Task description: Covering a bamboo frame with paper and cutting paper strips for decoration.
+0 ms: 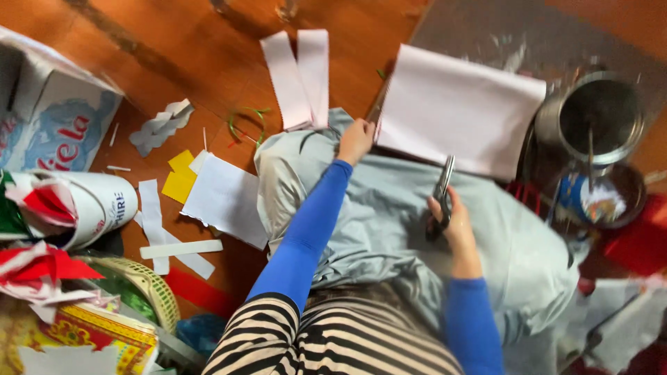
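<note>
My right hand (453, 221) grips a pair of scissors (442, 187) by the dark handles, blades pointing up toward a large folded white paper sheet (455, 107). My left hand (356, 141) reaches forward and holds the lower left corner of that sheet. Both arms wear blue sleeves. The sheet lies across my lap, which is covered in pale grey-blue cloth (389, 215). The scissor tips sit at the sheet's lower edge.
Two white paper strips (299, 76) lie on the wooden floor ahead. White and yellow paper pieces (208, 187) lie left. A cardboard box (48, 118), woven basket (149, 285) and coloured paper crowd the left. A metal pot (601, 114) and tin (590, 198) stand right.
</note>
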